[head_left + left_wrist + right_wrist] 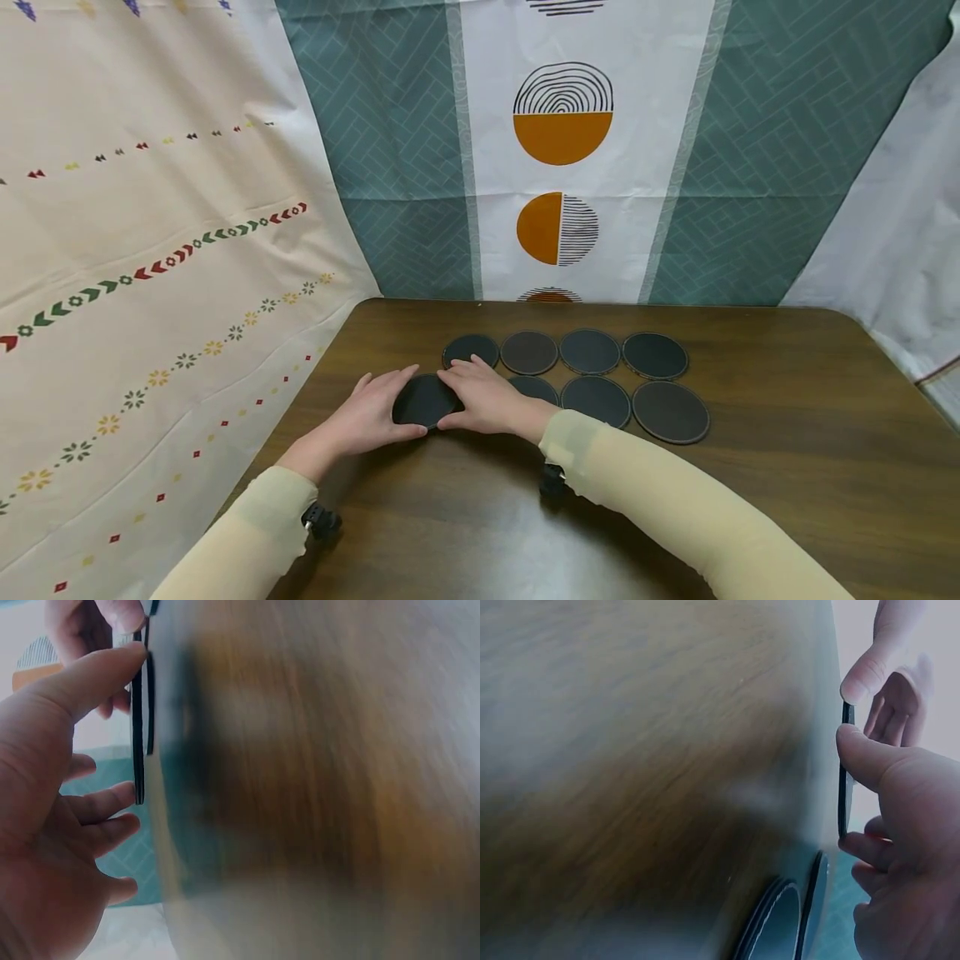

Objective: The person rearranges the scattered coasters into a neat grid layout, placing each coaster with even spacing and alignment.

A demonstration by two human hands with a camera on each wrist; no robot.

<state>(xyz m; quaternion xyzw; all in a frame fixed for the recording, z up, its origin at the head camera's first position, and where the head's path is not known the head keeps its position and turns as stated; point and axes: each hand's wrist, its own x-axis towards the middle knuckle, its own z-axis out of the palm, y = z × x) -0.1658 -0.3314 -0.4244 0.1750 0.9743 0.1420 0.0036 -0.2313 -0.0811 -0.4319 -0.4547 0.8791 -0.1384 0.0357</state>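
Observation:
A thin, round black coaster (423, 402) is held between both hands at the left end of the front row of coasters. My left hand (367, 418) grips its left edge, thumb at the near side and fingers at the far side. From the opposite side my right hand (486, 400) holds the right edge, its thumb close to the left thumb. Seen edge-on in the left wrist view, the held coaster (137, 727) is close over the table. In the right wrist view, the right thumb and fingertips (853, 844) meet its rim.
Behind the hands, several similar dark coasters (590, 351) lie in a back row on the brown wooden table (810, 392). Three more, including the rightmost coaster (671, 412), form the front row, partly covered by the right hand and sleeve. A patterned cloth (405, 167) hangs behind.

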